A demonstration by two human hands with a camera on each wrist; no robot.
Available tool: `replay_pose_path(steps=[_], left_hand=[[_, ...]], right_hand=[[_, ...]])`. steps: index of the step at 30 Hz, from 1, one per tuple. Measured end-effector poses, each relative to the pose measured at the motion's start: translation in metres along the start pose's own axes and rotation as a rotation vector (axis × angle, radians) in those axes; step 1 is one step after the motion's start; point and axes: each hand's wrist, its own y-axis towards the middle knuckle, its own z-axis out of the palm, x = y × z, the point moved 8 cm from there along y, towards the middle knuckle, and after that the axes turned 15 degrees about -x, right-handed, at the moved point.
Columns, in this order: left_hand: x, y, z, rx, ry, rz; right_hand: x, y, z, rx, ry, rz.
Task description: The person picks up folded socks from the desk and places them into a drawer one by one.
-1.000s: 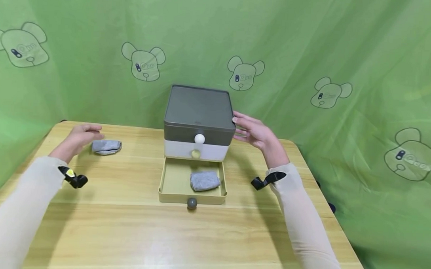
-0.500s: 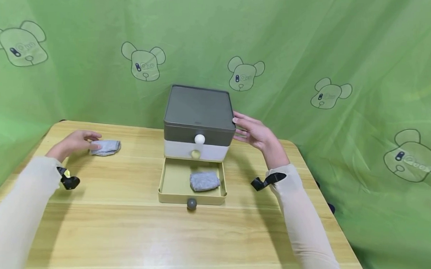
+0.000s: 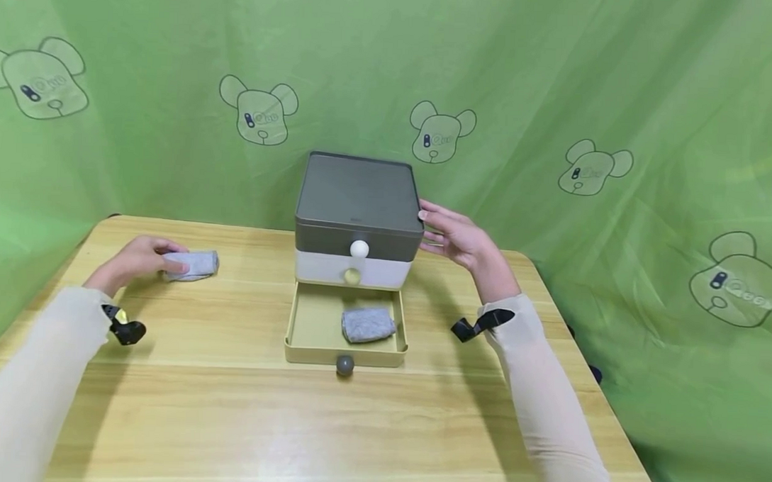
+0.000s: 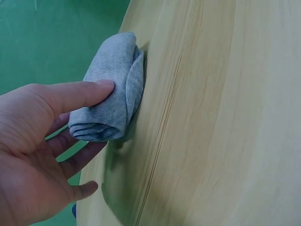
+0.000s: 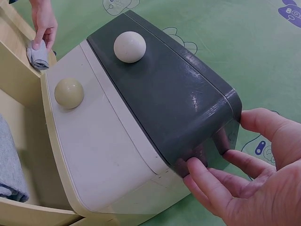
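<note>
A folded grey sock (image 4: 110,89) lies at the far left of the table; my left hand (image 3: 138,256) pinches its near end, thumb on top and fingers at the far side. My right hand (image 3: 459,236) rests its fingertips on the right side of the small drawer unit (image 5: 164,89), fingers fairly straight. That unit has a dark grey top tier, a white tier and a pulled-out yellow bottom drawer (image 3: 312,355). Inside the drawer, toward its right side, sits another folded grey sock (image 3: 367,325).
Round knobs stick out in front: a white knob (image 3: 359,248), a yellow knob (image 3: 351,276) and a dark grey knob (image 3: 345,366). All stand on a wooden table (image 3: 226,420). A green curtain (image 3: 526,76) with bear heads hangs behind.
My left hand has come down onto the sock at the left and now grips it, with the sock shifted only slightly. The right hand and the drawer stay as they were.
</note>
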Motion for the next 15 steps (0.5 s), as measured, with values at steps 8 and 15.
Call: replay_pose_path(steps=[8, 15], left_hand=[[-0.009, -0.008, 0.005, -0.023, -0.089, 0.019], [-0.019, -0.012, 0.004, -0.002, -0.177, -0.02]], right_hand=[[-0.002, -0.001, -0.001, 0.007, 0.011, 0.005], [0.001, 0.0, -0.001, 0.012, 0.009, -0.007]])
